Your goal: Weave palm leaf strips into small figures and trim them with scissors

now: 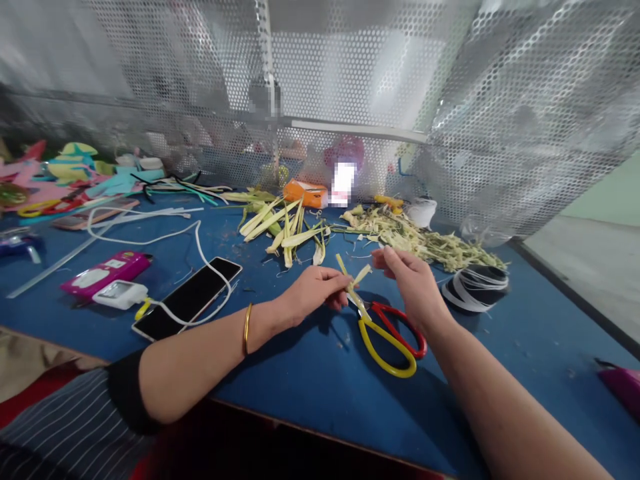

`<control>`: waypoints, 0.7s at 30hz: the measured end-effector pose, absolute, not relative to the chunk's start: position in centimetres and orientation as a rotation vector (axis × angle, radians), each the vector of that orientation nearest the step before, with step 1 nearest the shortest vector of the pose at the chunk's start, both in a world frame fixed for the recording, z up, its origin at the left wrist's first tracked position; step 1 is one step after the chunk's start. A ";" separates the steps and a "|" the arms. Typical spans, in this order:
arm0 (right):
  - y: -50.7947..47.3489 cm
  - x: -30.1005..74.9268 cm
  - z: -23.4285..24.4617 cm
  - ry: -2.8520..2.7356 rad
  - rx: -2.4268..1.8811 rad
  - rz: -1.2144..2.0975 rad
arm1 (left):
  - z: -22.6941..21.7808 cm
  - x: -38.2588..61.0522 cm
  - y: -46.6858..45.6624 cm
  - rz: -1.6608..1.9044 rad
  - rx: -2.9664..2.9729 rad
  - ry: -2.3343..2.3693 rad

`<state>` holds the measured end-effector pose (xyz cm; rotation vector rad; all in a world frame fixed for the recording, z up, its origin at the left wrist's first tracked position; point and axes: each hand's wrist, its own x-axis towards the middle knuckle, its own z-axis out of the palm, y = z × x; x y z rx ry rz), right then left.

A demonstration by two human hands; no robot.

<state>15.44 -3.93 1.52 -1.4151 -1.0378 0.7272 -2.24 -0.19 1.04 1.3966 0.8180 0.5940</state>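
A pale yellow-green husk strip (362, 275) is pinched between the thumb and fingers of my left hand (316, 292). Its two ends stick out above the fingertips in a small V, as if crossed or folded. My right hand (409, 285) hovers just to the right of it, thumb and fingers apart, with nothing visible in it. Below the two hands, scissors (387, 347) with one yellow and one red handle rest on the blue table (295, 387). Their blades are partly hidden behind the strip. Longer husk pieces (287, 230) lie in a loose pile beyond my left hand.
Shredded husk (425, 240) is heaped behind my right hand, beside a black spool with white cord (475, 288). On the left are a phone (187, 300), a white cable (200, 243), a magenta device (107, 273) and colourful cutouts (73, 163). A perforated screen (350, 80) borders the back.
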 end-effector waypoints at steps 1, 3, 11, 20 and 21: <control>-3.9 15.4 1.5 -1.002 -1.419 0.807 | 1.0 -2.3 -0.1 0.613 1.373 0.824; -4.1 14.8 1.1 -0.970 -1.395 1.008 | 1.0 -2.3 0.1 0.628 1.341 0.831; -4.6 13.4 0.5 -0.818 -1.265 1.271 | 1.0 -2.2 -0.2 0.575 1.276 0.853; -4.3 14.1 1.3 -1.016 -1.305 1.127 | 1.1 -2.5 0.2 0.520 1.233 0.887; -4.3 13.9 1.1 -1.023 -1.311 1.109 | 1.1 -2.5 0.1 0.485 1.241 0.894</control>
